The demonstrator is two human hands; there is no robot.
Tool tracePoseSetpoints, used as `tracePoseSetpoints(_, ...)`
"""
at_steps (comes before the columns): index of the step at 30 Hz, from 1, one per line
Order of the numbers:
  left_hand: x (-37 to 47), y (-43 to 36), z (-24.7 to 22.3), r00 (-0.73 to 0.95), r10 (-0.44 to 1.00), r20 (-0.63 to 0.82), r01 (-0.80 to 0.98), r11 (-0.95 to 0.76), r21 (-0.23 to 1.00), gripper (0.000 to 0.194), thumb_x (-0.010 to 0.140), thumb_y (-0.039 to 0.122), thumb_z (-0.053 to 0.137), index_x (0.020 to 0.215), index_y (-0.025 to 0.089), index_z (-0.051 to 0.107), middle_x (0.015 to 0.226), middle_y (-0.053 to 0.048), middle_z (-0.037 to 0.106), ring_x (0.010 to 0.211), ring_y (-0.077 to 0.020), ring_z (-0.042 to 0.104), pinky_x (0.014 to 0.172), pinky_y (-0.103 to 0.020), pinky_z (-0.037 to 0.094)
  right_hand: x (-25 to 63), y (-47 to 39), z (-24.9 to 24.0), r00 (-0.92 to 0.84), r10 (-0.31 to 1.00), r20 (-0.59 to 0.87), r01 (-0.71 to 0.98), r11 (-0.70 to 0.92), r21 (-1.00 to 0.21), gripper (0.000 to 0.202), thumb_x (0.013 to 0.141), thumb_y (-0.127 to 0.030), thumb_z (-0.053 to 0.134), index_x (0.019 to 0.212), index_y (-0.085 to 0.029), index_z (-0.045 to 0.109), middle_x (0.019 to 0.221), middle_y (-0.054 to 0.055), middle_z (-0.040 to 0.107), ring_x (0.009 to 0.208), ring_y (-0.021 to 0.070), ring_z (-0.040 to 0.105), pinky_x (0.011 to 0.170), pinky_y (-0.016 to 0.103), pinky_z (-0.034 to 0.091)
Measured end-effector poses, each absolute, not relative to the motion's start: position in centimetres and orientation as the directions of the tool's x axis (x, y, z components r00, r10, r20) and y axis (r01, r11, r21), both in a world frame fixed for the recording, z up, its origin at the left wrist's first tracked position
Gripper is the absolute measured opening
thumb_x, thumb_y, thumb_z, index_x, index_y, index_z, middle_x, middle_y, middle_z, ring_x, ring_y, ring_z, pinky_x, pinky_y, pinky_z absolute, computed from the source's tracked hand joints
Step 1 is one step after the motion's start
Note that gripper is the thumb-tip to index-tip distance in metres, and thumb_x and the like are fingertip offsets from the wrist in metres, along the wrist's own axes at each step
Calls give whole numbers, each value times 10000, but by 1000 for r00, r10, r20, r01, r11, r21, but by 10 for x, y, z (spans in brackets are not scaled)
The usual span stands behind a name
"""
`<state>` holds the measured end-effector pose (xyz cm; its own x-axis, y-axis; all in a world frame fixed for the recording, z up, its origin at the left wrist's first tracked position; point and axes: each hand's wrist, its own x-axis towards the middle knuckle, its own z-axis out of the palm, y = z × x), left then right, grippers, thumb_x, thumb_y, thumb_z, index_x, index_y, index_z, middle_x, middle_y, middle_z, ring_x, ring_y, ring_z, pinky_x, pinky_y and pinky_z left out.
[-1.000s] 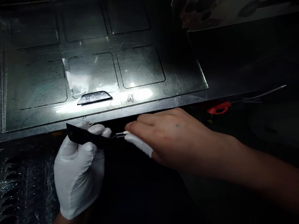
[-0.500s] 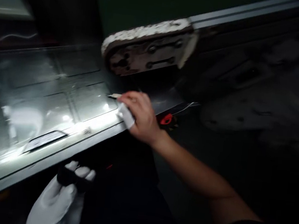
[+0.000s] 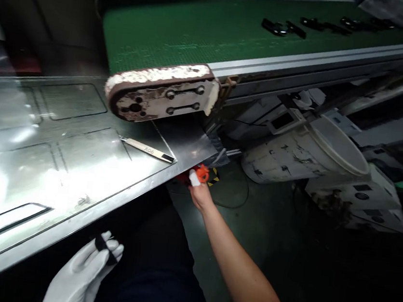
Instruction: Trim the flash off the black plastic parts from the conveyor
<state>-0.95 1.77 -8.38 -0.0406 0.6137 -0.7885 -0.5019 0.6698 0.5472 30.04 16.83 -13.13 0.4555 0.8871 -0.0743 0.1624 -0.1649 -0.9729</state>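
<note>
My left hand, in a white glove, pinches a small black curved piece in front of the table edge. My bare right hand reaches down beside the table's edge. Its fingers are closed at an orange-red object with a rounded, ring-like part; much of this object is hidden. Something white, cloth or a finger covering, shows at the fingers. A slim pale craft knife marked with ink lies on the metal table, its blade pointing left.
A green conveyor belt with a worn end plate runs above the table, carrying several black parts. A dark-framed panel lies at the table's front left. A large whitish bin stands at right by machine parts.
My right hand has let go of the craft knife on the table and moved right and down to the orange-red object. The left hand still holds the black piece. The view has shifted.
</note>
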Motion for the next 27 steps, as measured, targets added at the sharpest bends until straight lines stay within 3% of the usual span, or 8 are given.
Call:
tracePoseSetpoints(5,-17,26,-137,-175,629,-758,-670,488,560,407,690,195,924,1050,181,735,1037,-58,797,1006,-256,767,912,-355,644,335,115,-78,476,876,-80,140,-165,-976,784,774,-997,325,829,-253,567,607,-40,480,535,159,478,695,393,548)
tracePoseSetpoints(7,-23,29,-163,-204,605,-770,-710,450,542,272,801,176,845,1038,148,714,1000,-52,778,951,-216,755,895,-379,636,354,86,-61,405,901,-158,203,-257,-945,684,817,-916,464,823,-251,624,508,-47,424,436,161,392,593,404,519)
tracePoseSetpoints(10,-29,33,-194,-166,587,-792,-729,468,499,167,942,237,719,1063,127,690,1050,-64,737,947,-198,725,848,-403,632,354,49,-55,147,887,-438,530,-444,-722,435,781,-695,742,915,-282,714,791,76,724,636,277,652,685,451,557)
tracePoseSetpoints(14,-26,37,-210,-88,607,-789,-691,533,488,242,960,287,701,1149,139,673,1142,-82,708,995,-213,706,854,-413,626,298,28,-72,-180,686,-705,838,-269,-475,424,913,-660,591,1118,-296,661,863,46,739,777,303,717,739,428,546)
tracePoseSetpoints(16,-23,38,-212,-64,624,-779,-656,562,504,251,962,297,699,1156,140,669,1141,-83,704,989,-211,703,847,-408,624,267,35,-79,-261,645,-718,881,-144,-450,397,976,-641,501,1086,-274,608,842,26,711,758,274,701,705,387,520)
tracePoseSetpoints(20,-22,43,-215,-53,670,-740,-555,597,579,260,972,339,686,1138,139,668,1094,-74,704,931,-194,698,809,-386,621,243,60,-76,-280,643,-713,902,-79,-425,388,1005,-634,460,1063,-269,578,790,3,676,709,248,678,666,353,492)
tracePoseSetpoints(23,-25,44,-219,-91,707,-701,-398,620,677,304,981,377,668,1175,143,661,1126,-82,697,952,-206,695,825,-401,616,249,76,-73,-294,603,-742,906,-73,-418,420,983,-653,496,1133,-278,612,940,45,740,870,291,727,790,396,534)
tracePoseSetpoints(27,-24,43,-222,-103,767,-633,-28,634,773,298,980,373,664,1210,184,670,1280,-102,664,1115,-250,660,953,-466,583,263,95,-81,-230,615,-755,927,-98,-362,485,943,-677,541,1245,-306,623,1135,91,758,1084,355,724,962,453,535)
